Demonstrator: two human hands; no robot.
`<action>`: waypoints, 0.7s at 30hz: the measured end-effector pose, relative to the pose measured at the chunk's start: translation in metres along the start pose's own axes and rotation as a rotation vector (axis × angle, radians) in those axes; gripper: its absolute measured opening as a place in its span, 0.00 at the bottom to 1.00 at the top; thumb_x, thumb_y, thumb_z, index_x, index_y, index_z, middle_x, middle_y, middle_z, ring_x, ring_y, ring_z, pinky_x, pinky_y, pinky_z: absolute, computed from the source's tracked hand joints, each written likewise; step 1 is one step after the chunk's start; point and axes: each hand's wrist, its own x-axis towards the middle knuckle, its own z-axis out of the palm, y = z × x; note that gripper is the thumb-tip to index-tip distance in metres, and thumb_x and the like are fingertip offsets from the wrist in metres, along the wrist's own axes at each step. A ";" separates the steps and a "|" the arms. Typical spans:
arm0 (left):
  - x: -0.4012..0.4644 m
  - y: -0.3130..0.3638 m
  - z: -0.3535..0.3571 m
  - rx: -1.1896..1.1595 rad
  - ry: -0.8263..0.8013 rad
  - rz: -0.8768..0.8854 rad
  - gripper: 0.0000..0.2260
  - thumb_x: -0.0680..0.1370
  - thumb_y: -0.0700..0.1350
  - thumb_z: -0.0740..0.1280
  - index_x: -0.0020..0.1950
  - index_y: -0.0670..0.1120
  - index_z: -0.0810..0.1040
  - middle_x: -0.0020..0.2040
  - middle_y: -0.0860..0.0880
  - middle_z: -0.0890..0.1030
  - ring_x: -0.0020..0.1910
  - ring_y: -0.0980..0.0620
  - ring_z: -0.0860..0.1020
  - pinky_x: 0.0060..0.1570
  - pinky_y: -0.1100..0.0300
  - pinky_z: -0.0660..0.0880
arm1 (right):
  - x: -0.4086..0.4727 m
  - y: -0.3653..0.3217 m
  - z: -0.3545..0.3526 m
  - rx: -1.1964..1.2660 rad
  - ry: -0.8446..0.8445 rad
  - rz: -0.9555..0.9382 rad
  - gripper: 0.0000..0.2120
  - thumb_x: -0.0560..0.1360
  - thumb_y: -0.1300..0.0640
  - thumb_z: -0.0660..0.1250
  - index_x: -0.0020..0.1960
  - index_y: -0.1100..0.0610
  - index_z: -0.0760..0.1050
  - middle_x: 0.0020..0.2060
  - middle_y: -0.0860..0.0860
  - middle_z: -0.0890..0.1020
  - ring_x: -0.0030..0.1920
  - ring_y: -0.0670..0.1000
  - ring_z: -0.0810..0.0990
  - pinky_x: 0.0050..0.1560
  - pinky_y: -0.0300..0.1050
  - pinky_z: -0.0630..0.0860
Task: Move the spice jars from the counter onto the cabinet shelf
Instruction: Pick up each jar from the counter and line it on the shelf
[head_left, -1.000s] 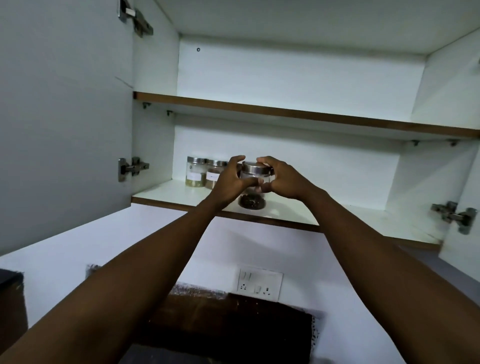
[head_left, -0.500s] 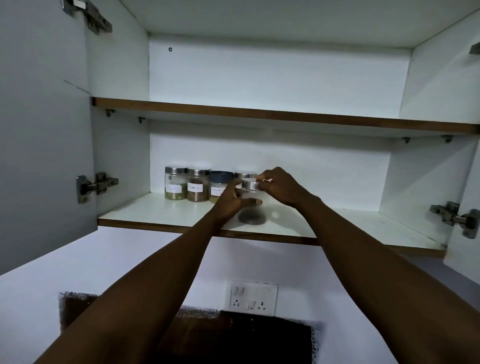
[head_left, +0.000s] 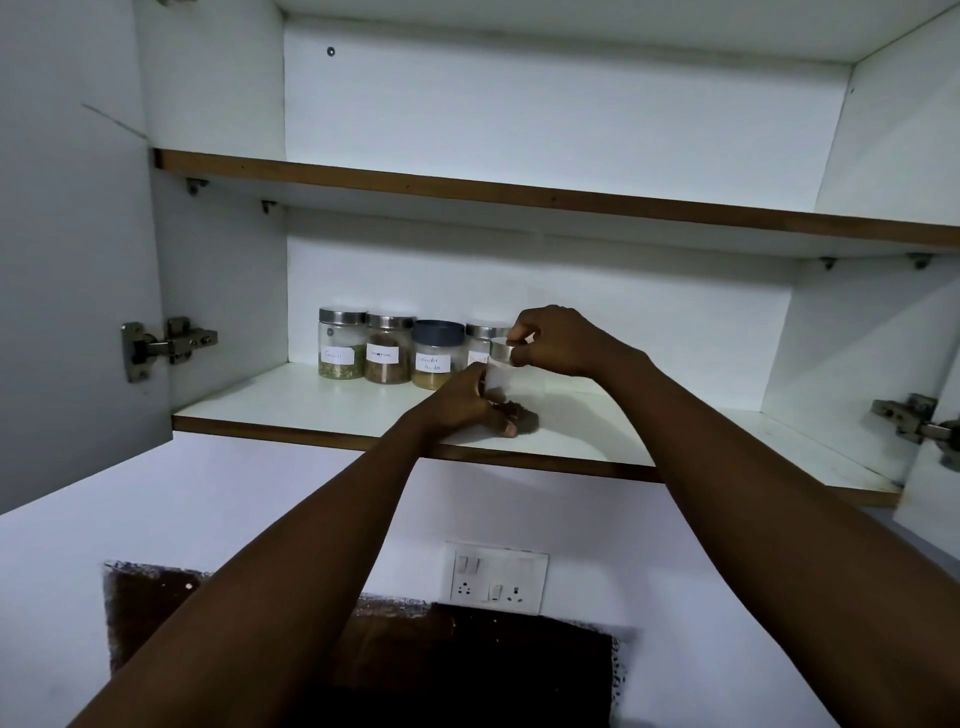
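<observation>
Head view: white cabinet shelf (head_left: 311, 400) (brown-edged) above switch plate (head_left: 496, 577).

White wall cabinet (head_left: 545, 119) with both doors swung open, and you can see metal hinges on the left (head_left: 166, 345) and right (head_left: 917, 423) sides. The shelf boards have bare brown wood edges, like the upper shelf (head_left: 519, 195). Below it is a plain white wall (head_left: 208, 509) with a white switch-and-socket plate (head_left: 496, 577), and under that a dark brown patch (head_left: 415, 660) with a ragged edge. Lighting's pretty dim and bluish.
</observation>
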 end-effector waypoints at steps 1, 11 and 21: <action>-0.001 0.000 0.001 0.017 0.010 -0.007 0.30 0.60 0.41 0.83 0.59 0.51 0.76 0.60 0.44 0.83 0.63 0.44 0.81 0.67 0.40 0.77 | 0.000 0.002 -0.003 0.022 -0.026 0.002 0.08 0.72 0.56 0.73 0.51 0.54 0.82 0.50 0.45 0.83 0.52 0.51 0.80 0.44 0.39 0.72; -0.001 0.003 0.006 0.170 0.034 -0.012 0.33 0.65 0.44 0.85 0.66 0.40 0.76 0.62 0.43 0.81 0.64 0.43 0.79 0.67 0.43 0.76 | -0.007 0.005 0.010 0.010 0.166 -0.053 0.11 0.74 0.53 0.76 0.51 0.60 0.83 0.50 0.52 0.84 0.51 0.53 0.82 0.50 0.43 0.75; 0.003 0.007 0.010 0.221 0.075 -0.112 0.37 0.69 0.44 0.83 0.73 0.39 0.72 0.66 0.42 0.78 0.66 0.44 0.77 0.57 0.57 0.73 | -0.009 0.016 0.015 0.053 0.193 -0.042 0.12 0.72 0.57 0.77 0.54 0.59 0.82 0.50 0.51 0.83 0.51 0.51 0.80 0.48 0.38 0.72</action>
